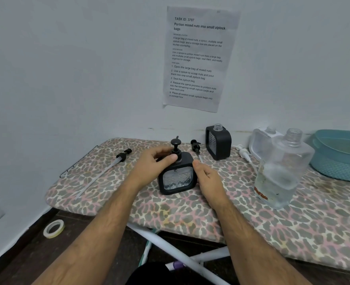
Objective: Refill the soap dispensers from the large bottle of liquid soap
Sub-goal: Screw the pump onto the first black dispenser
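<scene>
Both hands are on the dispenser (177,175): left hand (151,167) has its grip pinched round the black pump collar (177,156) on top, thumb in front, fingers behind, and right hand (208,179) has its grip on the dispenser's right side, thumb against the upper corner.

That dispenser stands upright dead centre on the worktop (190,212), which is an ironing board with a leopard-print cover.

Going big to small from there: a teal basket (340,153) sits way out at 3 o'clock. The big clear bottle (281,171), cap off and partly full of clear liquid, stands at about 3 o'clock too, nearer. Behind it, at 2 o'clock, there's a clear dispenser (260,142) with no pump. A second black dispenser (218,142), also open-necked, stands at 1 o'clock by the wall.

Loose pumps lying flat: a long-tubed one (110,167) at 9 o'clock, a black one (195,147) at 12–1 o'clock, and a white one (243,152) just beside the clear dispenser.
</scene>
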{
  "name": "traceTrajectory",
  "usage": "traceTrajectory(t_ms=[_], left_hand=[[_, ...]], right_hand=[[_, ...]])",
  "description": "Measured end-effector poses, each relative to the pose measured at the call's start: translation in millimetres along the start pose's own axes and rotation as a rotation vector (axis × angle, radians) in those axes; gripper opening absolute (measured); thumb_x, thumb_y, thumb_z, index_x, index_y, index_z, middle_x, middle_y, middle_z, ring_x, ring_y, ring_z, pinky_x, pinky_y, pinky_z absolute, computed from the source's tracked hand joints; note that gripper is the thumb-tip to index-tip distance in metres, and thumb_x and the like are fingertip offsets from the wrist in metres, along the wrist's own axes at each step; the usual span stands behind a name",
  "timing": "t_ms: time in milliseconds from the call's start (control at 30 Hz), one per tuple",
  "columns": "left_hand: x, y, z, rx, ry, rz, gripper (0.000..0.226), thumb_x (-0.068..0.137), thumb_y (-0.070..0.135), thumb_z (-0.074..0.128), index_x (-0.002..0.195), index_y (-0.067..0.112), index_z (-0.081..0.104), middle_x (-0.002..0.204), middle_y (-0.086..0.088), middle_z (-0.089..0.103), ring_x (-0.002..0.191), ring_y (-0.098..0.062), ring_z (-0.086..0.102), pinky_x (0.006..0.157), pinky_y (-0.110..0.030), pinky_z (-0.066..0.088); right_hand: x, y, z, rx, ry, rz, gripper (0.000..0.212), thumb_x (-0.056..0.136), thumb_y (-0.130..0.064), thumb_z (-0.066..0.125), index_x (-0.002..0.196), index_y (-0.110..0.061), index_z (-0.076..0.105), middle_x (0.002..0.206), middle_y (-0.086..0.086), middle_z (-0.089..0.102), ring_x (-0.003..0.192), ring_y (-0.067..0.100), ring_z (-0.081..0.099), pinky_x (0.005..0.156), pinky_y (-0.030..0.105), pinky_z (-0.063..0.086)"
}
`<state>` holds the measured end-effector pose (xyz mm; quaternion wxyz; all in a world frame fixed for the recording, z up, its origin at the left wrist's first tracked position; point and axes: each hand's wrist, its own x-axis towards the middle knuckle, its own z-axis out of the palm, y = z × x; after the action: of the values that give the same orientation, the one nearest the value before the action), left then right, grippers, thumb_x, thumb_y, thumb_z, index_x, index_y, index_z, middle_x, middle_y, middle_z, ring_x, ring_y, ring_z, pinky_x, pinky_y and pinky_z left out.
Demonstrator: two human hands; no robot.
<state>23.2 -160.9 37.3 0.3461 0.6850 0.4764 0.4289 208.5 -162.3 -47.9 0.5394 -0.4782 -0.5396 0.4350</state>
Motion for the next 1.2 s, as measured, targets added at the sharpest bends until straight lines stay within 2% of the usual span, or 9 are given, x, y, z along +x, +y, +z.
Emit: traceTrajectory(t_ms=[100, 400, 667, 767, 900, 967, 1033, 1133, 1200], left_hand=[[2.8, 0.8, 8.4, 0.146, 0.049, 0.008, 0.033, 0.079, 0.038, 0.080, 0.108, 0.028, 0.070, 0.104, 0.018, 0.068, 0.094, 0.008, 0.062, 0.078, -0.012, 0.044], [6.4, -5.2, 6.7, 0.134, 0.103, -0.029, 0.026, 0.073, 0.040, 0.084, 0.096, 0.031, 0.075, 0.092, 0.015, 0.074, 0.087, -0.001, 0.068, 0.079, -0.024, 0.052], [0.9, 1.9, -1.6, 0.159, -0.093, 0.003, 0.020, 0.095, 0.029, 0.063, 0.112, 0.029, 0.073, 0.101, 0.014, 0.074, 0.094, -0.001, 0.068, 0.086, -0.026, 0.053], [1.4, 5.7, 0.5, 0.213, -0.141, -0.008, 0.017, 0.097, 0.036, 0.059, 0.104, 0.027, 0.072, 0.095, 0.009, 0.073, 0.087, -0.007, 0.068, 0.079, -0.028, 0.051], [5.8, 8.6, 4.2, 0.371, -0.111, 0.004, 0.034, 0.092, 0.053, 0.060, 0.088, 0.021, 0.066, 0.079, 0.007, 0.064, 0.068, -0.008, 0.057, 0.064, -0.026, 0.041], [8.4, 9.1, 4.6, 0.387, -0.076, -0.017, 0.029, 0.088, 0.052, 0.066, 0.098, 0.025, 0.066, 0.092, 0.015, 0.061, 0.080, 0.000, 0.055, 0.072, -0.021, 0.038], [9.8, 9.0, 3.3, 0.361, -0.015, -0.037, 0.047, 0.082, 0.048, 0.074, 0.120, 0.023, 0.065, 0.106, 0.019, 0.055, 0.100, -0.001, 0.052, 0.084, -0.020, 0.038], [9.3, 5.0, 0.7, 0.296, 0.032, -0.008, 0.028, 0.078, 0.038, 0.081, 0.098, 0.035, 0.063, 0.094, 0.030, 0.057, 0.092, 0.005, 0.054, 0.077, -0.012, 0.039], [8.3, 1.1, -1.0, 0.271, 0.045, 0.015, 0.023, 0.076, 0.036, 0.083, 0.091, 0.038, 0.066, 0.091, 0.029, 0.063, 0.092, 0.007, 0.058, 0.081, -0.016, 0.044]], right_hand=[[-0.2, 0.2, 0.2, 0.002, 0.005, 0.002, 0.051, 0.092, -0.065, 0.049, 0.102, -0.023, 0.075, 0.096, -0.001, 0.076, 0.094, 0.016, 0.072, 0.090, 0.045, 0.057], [-1.0, -2.0, 0.8, -0.006, 0.013, 0.005, 0.052, 0.089, -0.067, 0.048, 0.103, -0.024, 0.075, 0.096, -0.005, 0.076, 0.094, 0.012, 0.071, 0.090, 0.041, 0.057], [-0.9, -0.4, 0.8, -0.014, 0.015, 0.015, 0.053, 0.089, -0.068, 0.048, 0.105, -0.026, 0.074, 0.097, -0.006, 0.076, 0.095, 0.011, 0.071, 0.090, 0.040, 0.057], [-2.4, -1.9, 0.5, -0.002, 0.016, 0.003, 0.051, 0.091, -0.065, 0.048, 0.105, -0.024, 0.074, 0.097, -0.005, 0.076, 0.095, 0.012, 0.071, 0.090, 0.039, 0.057], [-3.6, -4.5, 0.8, 0.004, 0.013, -0.012, 0.054, 0.087, -0.066, 0.047, 0.103, -0.023, 0.075, 0.097, -0.004, 0.076, 0.095, 0.012, 0.072, 0.090, 0.039, 0.057], [-3.2, -4.1, 0.9, -0.005, 0.017, -0.003, 0.051, 0.089, -0.065, 0.048, 0.102, -0.024, 0.075, 0.097, -0.005, 0.076, 0.095, 0.012, 0.071, 0.090, 0.040, 0.057], [-2.0, -2.6, 1.0, -0.017, 0.024, 0.006, 0.046, 0.093, -0.062, 0.048, 0.101, -0.025, 0.074, 0.096, -0.005, 0.076, 0.094, 0.012, 0.071, 0.090, 0.040, 0.057], [-1.5, -2.8, 0.7, -0.032, 0.029, 0.013, 0.045, 0.094, -0.061, 0.048, 0.102, -0.025, 0.074, 0.095, -0.006, 0.076, 0.093, 0.010, 0.071, 0.089, 0.038, 0.057], [-1.7, -3.3, 0.5, -0.043, 0.030, 0.010, 0.046, 0.093, -0.061, 0.047, 0.103, -0.026, 0.074, 0.095, -0.007, 0.076, 0.092, 0.009, 0.071, 0.088, 0.035, 0.057]])
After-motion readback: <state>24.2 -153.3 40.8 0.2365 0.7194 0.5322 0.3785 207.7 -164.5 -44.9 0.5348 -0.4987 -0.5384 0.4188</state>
